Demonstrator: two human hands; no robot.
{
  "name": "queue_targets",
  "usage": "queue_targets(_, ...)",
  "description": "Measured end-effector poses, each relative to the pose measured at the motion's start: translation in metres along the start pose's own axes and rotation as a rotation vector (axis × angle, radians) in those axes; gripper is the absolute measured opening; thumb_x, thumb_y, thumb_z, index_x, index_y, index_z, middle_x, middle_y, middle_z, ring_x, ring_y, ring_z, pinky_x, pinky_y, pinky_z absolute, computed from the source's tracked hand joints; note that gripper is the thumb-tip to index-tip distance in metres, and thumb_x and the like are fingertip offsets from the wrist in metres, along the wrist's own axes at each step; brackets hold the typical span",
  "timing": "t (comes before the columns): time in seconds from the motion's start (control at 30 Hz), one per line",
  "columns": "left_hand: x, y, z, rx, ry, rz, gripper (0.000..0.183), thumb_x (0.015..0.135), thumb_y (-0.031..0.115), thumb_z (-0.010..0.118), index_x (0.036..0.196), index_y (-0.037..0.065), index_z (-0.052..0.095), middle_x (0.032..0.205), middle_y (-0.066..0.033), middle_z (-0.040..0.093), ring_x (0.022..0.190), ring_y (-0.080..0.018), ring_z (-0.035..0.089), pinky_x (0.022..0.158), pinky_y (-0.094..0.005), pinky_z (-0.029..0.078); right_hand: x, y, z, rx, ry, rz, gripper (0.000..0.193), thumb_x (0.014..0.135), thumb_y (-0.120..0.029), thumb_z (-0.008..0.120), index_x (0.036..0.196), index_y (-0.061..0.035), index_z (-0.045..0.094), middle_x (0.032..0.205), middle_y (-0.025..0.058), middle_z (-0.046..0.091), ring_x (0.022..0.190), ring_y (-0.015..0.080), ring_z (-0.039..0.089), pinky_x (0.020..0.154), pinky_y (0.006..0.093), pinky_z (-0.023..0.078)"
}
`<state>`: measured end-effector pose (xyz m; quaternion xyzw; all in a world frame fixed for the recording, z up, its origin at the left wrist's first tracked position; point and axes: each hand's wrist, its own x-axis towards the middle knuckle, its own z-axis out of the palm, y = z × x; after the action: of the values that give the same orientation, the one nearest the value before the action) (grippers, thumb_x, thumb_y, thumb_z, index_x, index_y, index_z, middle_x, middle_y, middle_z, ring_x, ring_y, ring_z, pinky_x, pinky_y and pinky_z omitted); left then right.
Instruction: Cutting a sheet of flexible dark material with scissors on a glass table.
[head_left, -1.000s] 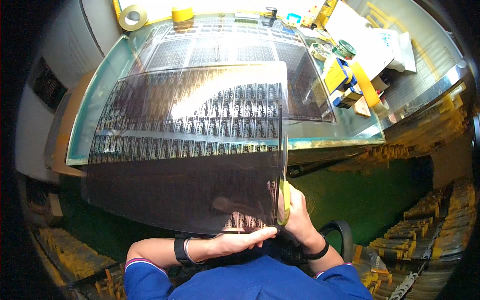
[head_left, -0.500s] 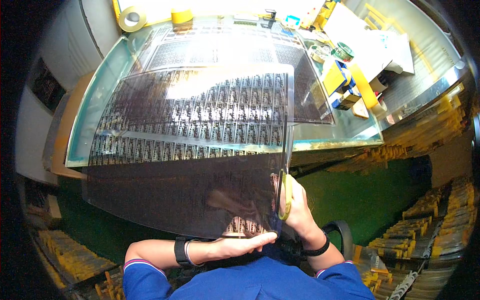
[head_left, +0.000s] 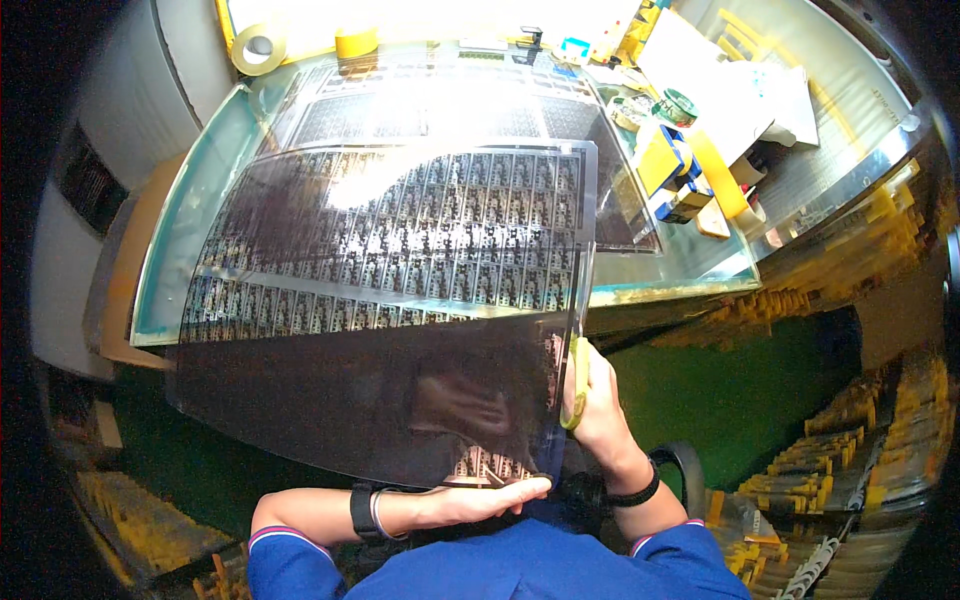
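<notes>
A large dark transparent film sheet (head_left: 350, 390), printed with rows of small circuit-like patterns, slopes from the glass-topped table toward me. My left hand (head_left: 490, 500) supports its near edge, the thumb on top by the near right corner and the fingers beneath, partly hidden. My right hand (head_left: 600, 400) is closed around the yellow-handled scissors (head_left: 576, 385) at the sheet's right edge. Their blades point away from me along the clear margin (head_left: 588, 200); I cannot make out whether they are apart or together.
Another printed film (head_left: 625, 200) lies beneath on the glass table (head_left: 165, 270). Tape rolls (head_left: 258, 48) stand at the far left, and a blue-and-yellow tape dispenser (head_left: 685, 190) at the right. A green tape roll (head_left: 676, 106) sits behind it. Racks with yellow parts (head_left: 830, 460) flank me.
The film sheet has come slightly nearer to me along with my left hand. My right hand and the scissors have shifted a little away from me along its right edge.
</notes>
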<state>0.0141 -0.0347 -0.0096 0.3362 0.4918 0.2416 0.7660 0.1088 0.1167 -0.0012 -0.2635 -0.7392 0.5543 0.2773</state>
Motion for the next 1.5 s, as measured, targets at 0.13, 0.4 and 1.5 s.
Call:
queue_targets(0.13,-0.002,0.006,0.000,0.031,-0.014,0.067,0.052,0.086,0.050,0.040,0.102,0.004,0.059,0.075,0.0011,0.056,0.064,-0.0069,0.046,0.057,-0.0207,0.040,0.001,-0.006,-0.004,-0.014,0.012,0.056,0.013,0.087,-0.011,0.045,0.092,0.0003,0.049,0.071,-0.0023,0.044,0.064,0.0048,0.040,0.055,0.0211,0.037)
queue_targets(0.4,0.013,-0.022,-0.001,0.041,-0.105,-0.014,0.058,0.082,0.056,0.041,0.105,0.006,0.058,0.074,0.0009,0.054,0.066,-0.0079,0.046,0.061,-0.0204,0.039,0.013,0.001,-0.012,-0.040,0.107,-0.079,0.014,0.077,-0.002,0.049,0.090,0.0021,0.051,0.066,0.0013,0.047,0.059,0.0081,0.043,0.054,0.0224,0.039)
queue_targets(1.5,0.020,-0.034,0.010,-0.225,-0.160,-0.170,0.046,0.083,0.053,0.043,0.089,0.012,0.062,0.075,0.0055,0.053,0.067,-0.0058,0.047,0.063,-0.0205,0.041,0.030,0.002,-0.046,-0.004,0.196,-0.198,0.015,0.087,-0.013,0.045,0.097,-0.0019,0.048,0.074,-0.0049,0.044,0.062,0.0023,0.040,0.053,0.0182,0.037)
